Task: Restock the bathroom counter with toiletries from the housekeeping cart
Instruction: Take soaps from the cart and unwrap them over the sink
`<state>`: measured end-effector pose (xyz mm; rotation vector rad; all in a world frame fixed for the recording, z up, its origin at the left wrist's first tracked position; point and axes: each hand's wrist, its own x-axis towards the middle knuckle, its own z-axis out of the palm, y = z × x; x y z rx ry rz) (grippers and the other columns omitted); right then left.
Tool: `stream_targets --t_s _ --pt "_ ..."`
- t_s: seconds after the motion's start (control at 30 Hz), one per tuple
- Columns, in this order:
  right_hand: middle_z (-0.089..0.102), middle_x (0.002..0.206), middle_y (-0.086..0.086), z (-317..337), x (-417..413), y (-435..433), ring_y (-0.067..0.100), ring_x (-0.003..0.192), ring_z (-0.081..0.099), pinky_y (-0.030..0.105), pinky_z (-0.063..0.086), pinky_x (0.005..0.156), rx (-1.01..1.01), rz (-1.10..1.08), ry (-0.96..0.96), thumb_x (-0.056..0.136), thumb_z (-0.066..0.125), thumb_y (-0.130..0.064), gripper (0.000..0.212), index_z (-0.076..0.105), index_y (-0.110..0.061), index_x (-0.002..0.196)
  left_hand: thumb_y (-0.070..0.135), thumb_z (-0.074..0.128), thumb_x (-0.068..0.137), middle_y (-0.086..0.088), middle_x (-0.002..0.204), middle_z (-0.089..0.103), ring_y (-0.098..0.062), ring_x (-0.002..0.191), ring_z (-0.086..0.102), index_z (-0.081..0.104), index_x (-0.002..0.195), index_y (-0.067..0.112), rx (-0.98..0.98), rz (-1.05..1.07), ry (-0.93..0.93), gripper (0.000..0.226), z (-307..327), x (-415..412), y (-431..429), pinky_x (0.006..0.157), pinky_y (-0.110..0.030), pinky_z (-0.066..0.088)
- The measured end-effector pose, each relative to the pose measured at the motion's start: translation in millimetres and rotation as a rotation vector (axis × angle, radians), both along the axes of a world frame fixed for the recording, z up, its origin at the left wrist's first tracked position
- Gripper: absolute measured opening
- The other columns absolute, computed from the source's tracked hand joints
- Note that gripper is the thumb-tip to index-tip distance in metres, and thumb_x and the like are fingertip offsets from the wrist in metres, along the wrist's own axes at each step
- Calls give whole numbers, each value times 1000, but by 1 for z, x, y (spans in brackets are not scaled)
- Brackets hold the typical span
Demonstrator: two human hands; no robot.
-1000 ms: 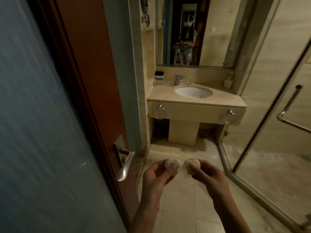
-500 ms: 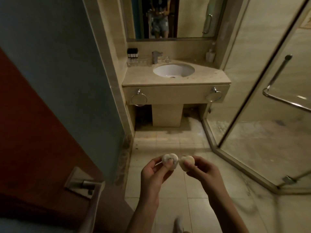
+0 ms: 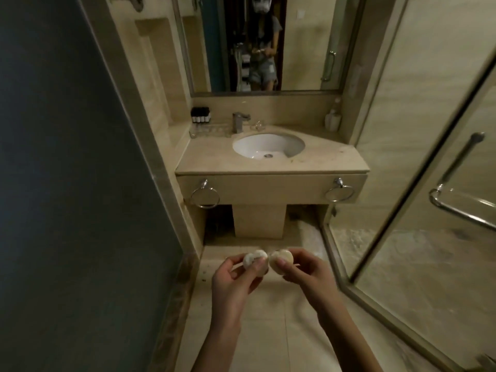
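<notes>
Thumbs (image 3: 280,264) partly hide round packets (image 3: 251,257) (image 3: 285,255) pinched by left hand (image 3: 233,280) and right hand (image 3: 308,272).

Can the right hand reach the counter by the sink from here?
Probably not yet: the right hand, pinching a round soap, is well short of the counter. The floor between looks unobstructed, so stepping closer should do.

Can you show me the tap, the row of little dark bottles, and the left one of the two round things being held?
tap (image 3: 239,120): head view, on its upright metal body.
row of little dark bottles (image 3: 200,115): head view, middle of the row.
left round thing (image 3: 251,256): head view, its pale upper face.
</notes>
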<state>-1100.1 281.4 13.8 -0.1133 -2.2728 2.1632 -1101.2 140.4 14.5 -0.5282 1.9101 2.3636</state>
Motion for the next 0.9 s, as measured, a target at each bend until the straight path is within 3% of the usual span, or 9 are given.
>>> stream_targets --t_s 0.33,0.53,0.73,0.9 --pt "72 84 -1 -7 -83 82 8 77 67 18 51 64 -18 -115 -18 70 69 -40 33 70 -19 95 22 80 71 0 84 75 -15 82 72 63 98 14 -16 -119 17 33 -6 -98 77 67 -25 57" --pt "73 83 -1 -22 -124 83 10 78 67 20 52 65 -41 -106 -60 70 69 -37 27 71 -20 91 21 77 73 -3 90 75 -15 85 72 64 99 12 -24 -150 0 30 -19 -139 76 70 -26 57" --pt "73 88 2 -33 -180 71 12 81 68 22 52 68 3 -113 -94 71 70 -40 33 71 -17 95 14 71 80 -6 92 74 -18 86 72 64 102 10 97 -164 -41 24 -34 -202 66 70 -24 57" --pt "73 83 4 -24 -263 51 12 77 69 21 54 67 25 -105 -96 70 71 -35 33 71 -13 94 17 73 77 -7 99 72 -18 90 71 64 106 10 177 -156 -55 31 -36 -285 46 73 -25 57"
